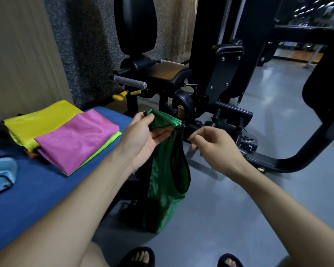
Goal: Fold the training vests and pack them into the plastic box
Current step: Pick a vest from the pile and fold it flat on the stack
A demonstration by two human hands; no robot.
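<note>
Sandalled feet (137,257) on grey floor; green vest (166,182) hangs lengthwise between the hands, over the floor just off the blue bench (37,189). Left hand (143,139) pinches its bunched top edge. Right hand (214,147), fingers curled, appears to nip the black trim just beside; grip unclear.

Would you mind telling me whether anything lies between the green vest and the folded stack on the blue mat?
Nothing visible does. The left hand holds the green vest beside the mat; only bare mat separates it from the stack.
</note>
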